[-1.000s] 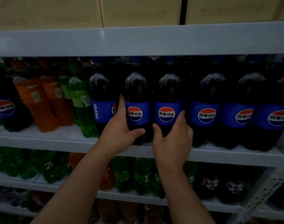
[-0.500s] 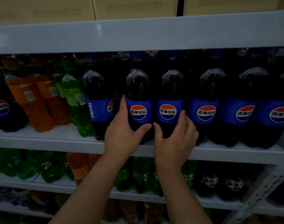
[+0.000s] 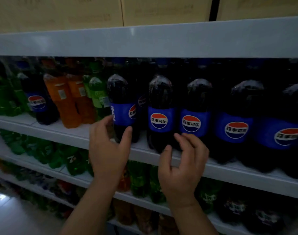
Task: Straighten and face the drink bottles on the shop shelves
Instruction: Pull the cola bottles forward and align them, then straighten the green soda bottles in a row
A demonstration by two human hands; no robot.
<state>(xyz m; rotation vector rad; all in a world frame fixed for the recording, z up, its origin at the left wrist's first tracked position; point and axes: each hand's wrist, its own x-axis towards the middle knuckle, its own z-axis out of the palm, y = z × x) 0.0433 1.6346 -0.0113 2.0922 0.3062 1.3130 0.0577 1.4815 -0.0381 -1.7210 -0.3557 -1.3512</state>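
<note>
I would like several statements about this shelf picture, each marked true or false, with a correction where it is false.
1. The cola bottle at the left hand shows its logo squarely to the front. False: its label is turned, and the logo sits at the right edge.
2. The right hand holds no bottle. True.
3. Two orange bottles stand to the left of that cola bottle. True.
4. The top shelf holds water bottles. False: cardboard boxes stand there.
5. Green bottles are on the shelf below. True.
</note>
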